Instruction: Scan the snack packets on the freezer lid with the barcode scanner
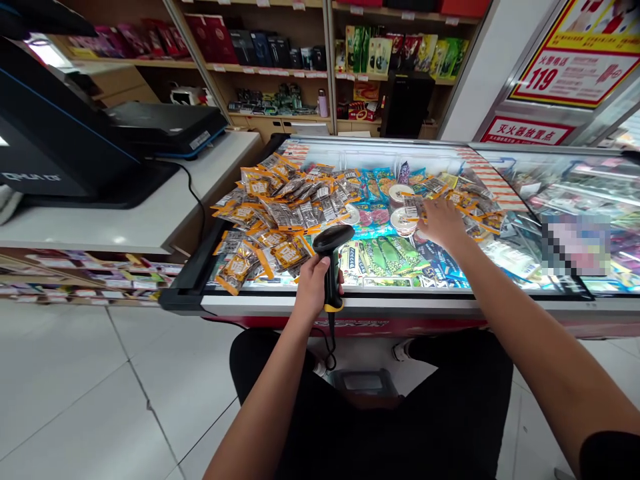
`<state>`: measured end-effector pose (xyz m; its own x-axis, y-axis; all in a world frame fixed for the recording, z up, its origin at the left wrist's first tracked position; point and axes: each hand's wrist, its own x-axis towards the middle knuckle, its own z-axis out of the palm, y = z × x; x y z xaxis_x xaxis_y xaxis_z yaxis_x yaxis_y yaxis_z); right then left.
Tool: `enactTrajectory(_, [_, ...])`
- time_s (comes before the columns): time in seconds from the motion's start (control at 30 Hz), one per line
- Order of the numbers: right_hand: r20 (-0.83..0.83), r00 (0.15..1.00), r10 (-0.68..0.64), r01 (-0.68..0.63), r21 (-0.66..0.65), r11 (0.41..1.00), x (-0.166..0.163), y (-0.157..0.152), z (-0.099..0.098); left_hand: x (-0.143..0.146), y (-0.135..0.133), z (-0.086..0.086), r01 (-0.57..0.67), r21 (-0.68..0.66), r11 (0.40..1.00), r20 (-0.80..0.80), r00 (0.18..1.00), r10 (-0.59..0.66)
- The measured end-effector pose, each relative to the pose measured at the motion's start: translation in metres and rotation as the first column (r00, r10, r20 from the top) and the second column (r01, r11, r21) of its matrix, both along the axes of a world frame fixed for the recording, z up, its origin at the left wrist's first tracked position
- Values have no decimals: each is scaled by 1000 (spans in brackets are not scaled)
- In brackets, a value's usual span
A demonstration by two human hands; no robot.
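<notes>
Hands are both out over a long glass-lidded chest freezer with a white rim (350, 304). The left hand (311, 283) is closed round the grip of a black handheld barcode scanner with yellow trim (331, 248). The right hand (443, 223) is stretched further out, palm down.

At the far left a white tabletop (150, 223) carries a black till screen on a flat base (55, 143), and behind it lies a flat black device with a blue edge (167, 127). Just beside the tabletop, a big heap of orange-and-silver foil snack packets (280, 210) covers the left part of the freezer's glass. The scanner stands upright at the heap's near right edge, its head over the glass and turned towards the packets. Its black cable (330, 347) hangs down in front of the freezer.

Further right, the right hand's fingertips lie on a smaller scatter of the same orange-and-silver packets (473, 200), touching one at its left side. I cannot tell whether the fingers grip it or only rest on it. Green and blue frozen goods show under the glass between the two hands. Wooden shelves of boxed goods (280, 67) line the back wall, and a red-and-yellow notice marked 119 (580, 63) hangs at the far right.
</notes>
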<state>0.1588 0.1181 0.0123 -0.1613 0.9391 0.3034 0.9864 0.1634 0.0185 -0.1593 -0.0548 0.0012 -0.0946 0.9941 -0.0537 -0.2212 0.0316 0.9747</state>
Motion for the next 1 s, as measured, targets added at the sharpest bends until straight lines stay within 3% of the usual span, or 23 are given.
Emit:
enactTrajectory(0.07, [-68,997,47,-43,59,997,-7,-1,6,1,1,-1,-39,29,999,27,999,38])
enactTrajectory(0.13, [-214,961,176,-165,66,984,-29,-5,11,3,3,-2,-94,58,994,60,994,90])
enactTrajectory(0.2, [-439,848,295,-326,5,945,-64,-9,13,3,4,-4,-151,80,985,93,985,144])
enactTrajectory(0.27, [-650,694,311,-450,-54,891,-105,-10,10,3,4,-4,-189,95,977,118,977,178])
enactTrajectory(0.37, [-756,612,232,-418,-59,907,-159,-3,0,2,2,-4,-207,97,973,117,974,196])
enactTrajectory(0.5, [-746,641,180,-370,-95,924,-192,8,-8,1,1,-3,-228,92,969,100,971,219])
enactTrajectory(0.6, [-713,671,205,-378,-91,921,-182,-1,-7,0,1,-2,-224,79,971,90,972,217])
enactTrajectory(0.73, [-628,724,285,-401,-47,915,-143,-38,0,0,3,0,-191,54,980,94,978,186])
enactTrajectory(0.87, [-562,776,286,-434,-146,889,-107,-76,1,0,6,1,-139,-5,990,113,984,138])
enactTrajectory(1.0, [-508,797,328,-467,-171,868,-91,-91,-5,1,8,-1,-54,-67,996,74,996,59])
